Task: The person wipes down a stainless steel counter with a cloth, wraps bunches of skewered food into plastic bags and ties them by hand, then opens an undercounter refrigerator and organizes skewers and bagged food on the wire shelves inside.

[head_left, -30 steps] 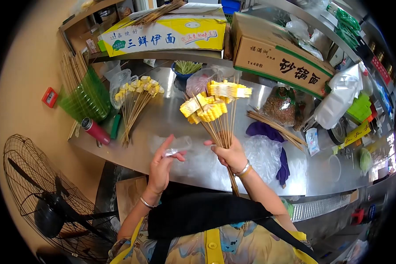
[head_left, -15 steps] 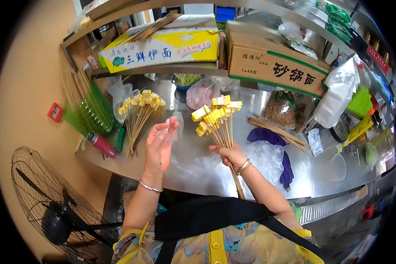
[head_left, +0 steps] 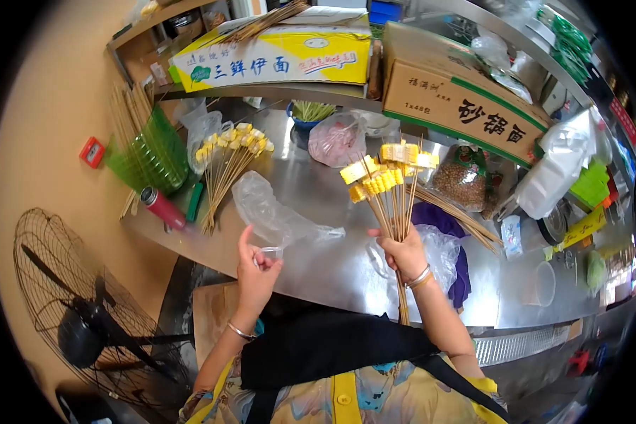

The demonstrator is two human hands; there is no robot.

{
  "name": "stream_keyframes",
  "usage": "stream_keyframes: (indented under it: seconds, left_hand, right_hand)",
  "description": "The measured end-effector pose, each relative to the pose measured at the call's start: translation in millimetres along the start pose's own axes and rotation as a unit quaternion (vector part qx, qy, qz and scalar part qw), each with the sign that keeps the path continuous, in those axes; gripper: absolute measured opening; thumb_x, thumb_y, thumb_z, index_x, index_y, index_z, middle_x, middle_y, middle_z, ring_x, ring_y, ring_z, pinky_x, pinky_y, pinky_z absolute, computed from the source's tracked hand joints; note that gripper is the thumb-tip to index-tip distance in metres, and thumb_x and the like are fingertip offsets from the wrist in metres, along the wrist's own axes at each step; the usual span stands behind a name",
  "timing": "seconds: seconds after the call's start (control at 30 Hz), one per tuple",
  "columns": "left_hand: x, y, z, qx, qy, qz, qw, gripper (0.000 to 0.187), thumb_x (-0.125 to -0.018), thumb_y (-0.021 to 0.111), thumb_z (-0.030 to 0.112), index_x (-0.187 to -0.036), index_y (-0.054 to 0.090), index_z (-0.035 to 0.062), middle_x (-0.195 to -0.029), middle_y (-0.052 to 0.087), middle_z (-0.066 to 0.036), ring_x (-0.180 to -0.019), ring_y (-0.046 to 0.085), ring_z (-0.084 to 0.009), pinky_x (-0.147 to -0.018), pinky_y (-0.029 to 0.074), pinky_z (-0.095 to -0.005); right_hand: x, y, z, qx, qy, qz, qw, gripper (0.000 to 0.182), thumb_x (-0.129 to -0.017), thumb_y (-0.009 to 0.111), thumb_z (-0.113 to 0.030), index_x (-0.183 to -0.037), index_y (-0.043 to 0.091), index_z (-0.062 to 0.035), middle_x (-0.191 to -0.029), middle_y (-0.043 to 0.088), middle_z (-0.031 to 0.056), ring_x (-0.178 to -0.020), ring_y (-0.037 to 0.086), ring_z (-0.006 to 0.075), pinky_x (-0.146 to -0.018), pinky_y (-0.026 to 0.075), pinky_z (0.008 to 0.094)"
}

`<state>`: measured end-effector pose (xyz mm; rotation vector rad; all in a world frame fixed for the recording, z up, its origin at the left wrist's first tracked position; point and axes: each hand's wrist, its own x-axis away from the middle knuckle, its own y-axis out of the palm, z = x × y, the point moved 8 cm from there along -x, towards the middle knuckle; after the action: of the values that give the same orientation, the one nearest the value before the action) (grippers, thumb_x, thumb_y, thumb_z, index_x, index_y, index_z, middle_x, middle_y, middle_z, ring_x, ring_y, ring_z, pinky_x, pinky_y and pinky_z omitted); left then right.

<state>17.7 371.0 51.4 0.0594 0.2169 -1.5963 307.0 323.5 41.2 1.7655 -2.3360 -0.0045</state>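
Note:
My right hand (head_left: 406,256) is wrapped round a bundle of corn skewers (head_left: 396,205). Yellow corn pieces sit at their upper ends and the bare sticks run down past my fist. My left hand (head_left: 256,279) pinches the edge of a clear plastic bag (head_left: 265,208), index finger raised. The bag spreads out ahead of that hand over the metal counter (head_left: 311,272). Beyond the bag, on the left, lies a second bunch of corn skewers (head_left: 227,166). Crumpled clear plastic (head_left: 438,251) and a purple cloth (head_left: 461,272) lie right of my right hand.
Skewers stand in a green container (head_left: 152,152) beside a red bottle (head_left: 161,207). Bare sticks (head_left: 466,222) lie right, near a bag of brown pellets (head_left: 463,177). Cartons (head_left: 275,63) fill the shelf above. A black fan (head_left: 85,332) stands at lower left.
My left hand has moved down and nearer my body, and the clear bag is now stretched out over the counter. My right hand with the corn skewers has shifted right in view.

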Motion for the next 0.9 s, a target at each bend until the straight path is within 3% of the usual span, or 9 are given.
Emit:
stream_keyframes:
  seconds: [0.03,0.07,0.13,0.27,0.33,0.37,0.43,0.57,0.9]
  left_hand:
    - [-1,-2,4,-0.179,-0.003,-0.014,0.984,0.059,-0.069,0.061,-0.006,-0.124,0.045,0.0083,-0.070,0.045,-0.001,-0.062,0.050,-0.0104,-0.061,0.046,-0.0252]
    - [-5,-8,-8,-0.182,-0.009,-0.008,0.983,0.059,-0.069,0.061,-0.006,-0.124,0.045,0.0083,-0.070,0.045,-0.001,-0.062,0.050,-0.0104,-0.061,0.046,-0.0252]
    - [-9,1,-6,-0.381,0.224,-0.045,0.896,0.053,-0.072,0.059,0.000,-0.123,0.049,0.0094,-0.069,0.048,-0.002,-0.055,0.046,-0.0095,-0.058,0.043,-0.0237]
    - [-24,6,-12,-0.349,0.045,-0.117,0.929,0.042,-0.078,0.055,0.003,-0.119,0.052,0.0075,-0.073,0.055,-0.002,-0.055,0.047,-0.0098,-0.054,0.042,-0.0231]
    - [-32,12,-12,-0.054,0.030,-0.081,0.995,0.038,-0.085,0.051,0.010,-0.123,0.049,0.0071,-0.066,0.053,-0.001,-0.050,0.046,-0.0079,-0.046,0.039,-0.0230]
    - [-28,18,-6,-0.057,0.031,-0.086,0.994,0.038,-0.085,0.051,0.010,-0.123,0.049,0.0071,-0.066,0.053,-0.001,-0.050,0.046,-0.0079,-0.046,0.039,-0.0230]
    - [-16,32,-15,0.169,-0.149,-0.088,0.970,0.032,-0.092,0.045,0.024,-0.117,0.050,0.0061,-0.062,0.049,0.001,-0.046,0.040,-0.0047,-0.040,0.032,-0.0206]
    - [-11,48,-35,0.256,-0.222,-0.058,0.939,0.032,-0.094,0.033,0.039,-0.094,0.047,0.0105,-0.067,0.049,0.000,-0.045,0.037,-0.0042,-0.038,0.029,-0.0198]
    - [-10,75,10,0.413,-0.211,-0.046,0.885,0.029,-0.093,0.034,0.039,-0.104,0.041,0.0141,-0.082,0.054,-0.005,-0.047,0.040,-0.0079,-0.041,0.031,-0.0206]
  right_hand:
    - [-3,0,13,0.004,0.020,-0.008,1.000,0.032,-0.073,0.054,0.001,-0.104,0.045,-0.0001,-0.090,0.063,0.0102,-0.037,0.040,0.0045,-0.031,0.032,0.0185]
    - [-5,1,21,0.004,0.026,-0.015,1.000,0.032,-0.073,0.054,0.001,-0.104,0.045,-0.0001,-0.090,0.063,0.0102,-0.037,0.040,0.0045,-0.031,0.032,0.0185]
    - [-7,9,42,-0.037,0.071,-0.048,0.996,0.033,-0.073,0.054,0.002,-0.104,0.045,0.0001,-0.089,0.062,0.0107,-0.037,0.041,0.0048,-0.031,0.032,0.0187]
    - [-11,28,54,-0.070,0.089,-0.058,0.992,0.026,-0.073,0.054,0.004,-0.098,0.049,0.0038,-0.093,0.062,0.0108,-0.035,0.038,0.0046,-0.030,0.030,0.0175]
    - [-16,35,56,-0.071,0.093,-0.064,0.991,0.028,-0.073,0.057,0.002,-0.100,0.051,0.0033,-0.094,0.062,0.0087,-0.036,0.039,0.0042,-0.031,0.031,0.0176]
    - [-19,39,56,-0.071,0.081,-0.065,0.992,0.028,-0.071,0.057,0.002,-0.099,0.052,0.0021,-0.088,0.062,0.0075,-0.037,0.040,0.0051,-0.031,0.032,0.0189]
    - [-27,46,48,-0.057,0.059,-0.076,0.994,0.030,-0.070,0.059,0.000,-0.100,0.054,-0.0002,-0.074,0.058,0.0031,-0.037,0.041,0.0059,-0.032,0.033,0.0204]
    - [-23,67,38,-0.046,0.069,-0.152,0.985,0.035,-0.074,0.061,-0.001,-0.108,0.051,-0.0017,-0.087,0.061,0.0044,-0.037,0.041,0.0041,-0.033,0.033,0.0172]
    - [-6,77,24,-0.043,-0.011,-0.124,0.991,0.059,-0.071,0.071,-0.005,-0.120,0.037,-0.0027,-0.090,0.059,0.0048,-0.043,0.045,0.0047,-0.034,0.034,0.0178]
